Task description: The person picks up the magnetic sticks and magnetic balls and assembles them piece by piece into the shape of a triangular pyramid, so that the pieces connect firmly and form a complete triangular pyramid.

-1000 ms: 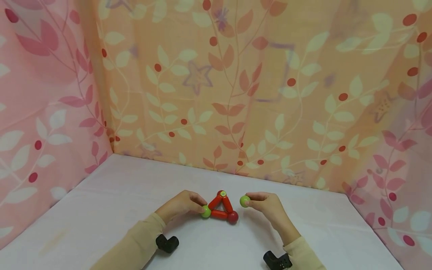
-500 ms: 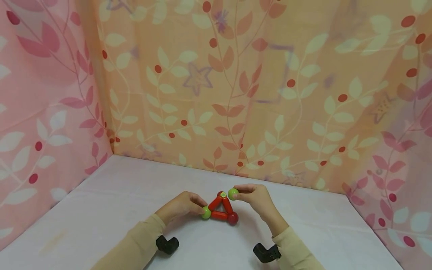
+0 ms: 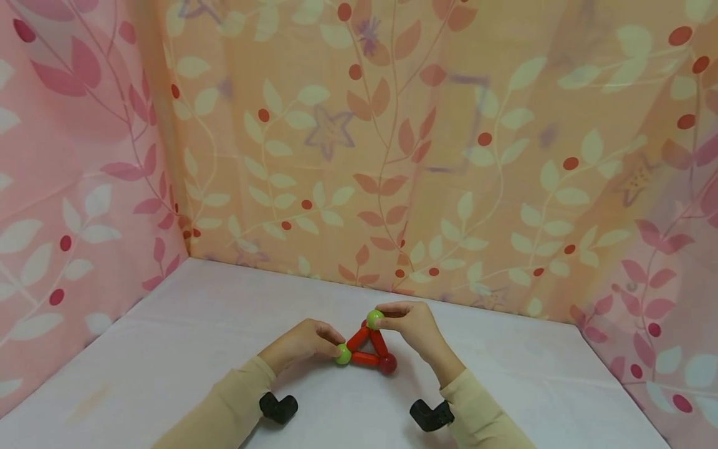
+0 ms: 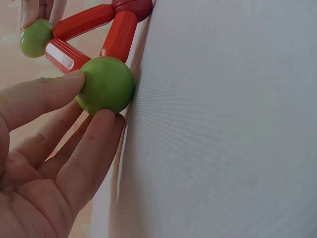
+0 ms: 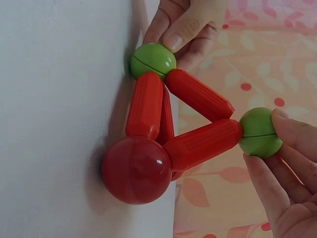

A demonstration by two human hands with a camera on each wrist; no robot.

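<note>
A small frame of red rods (image 5: 203,144) joins ball ends and stands on the white table. My left hand (image 3: 303,343) pinches the green ball (image 4: 105,87) at its lower left corner between thumb and fingertips. At the top, where rods meet, another green ball (image 5: 261,132) sits against the rod ends, pinched by my right hand (image 3: 417,327). A dark red ball (image 5: 136,170) forms the lower right corner and rests on the table. Behind the rods is one more dark red ball, mostly hidden in the head and right wrist views.
White cloth (image 3: 196,349) covers the table. Floral fabric (image 3: 336,156) hangs along the back and both sides. A black wrist device (image 3: 278,408) is by the left sleeve, and a second black wrist device (image 3: 430,415) is by the right one.
My right hand has moved left with its green ball, from beside the frame to its top, where the ball now meets the rods. The left hand has stayed in place.
</note>
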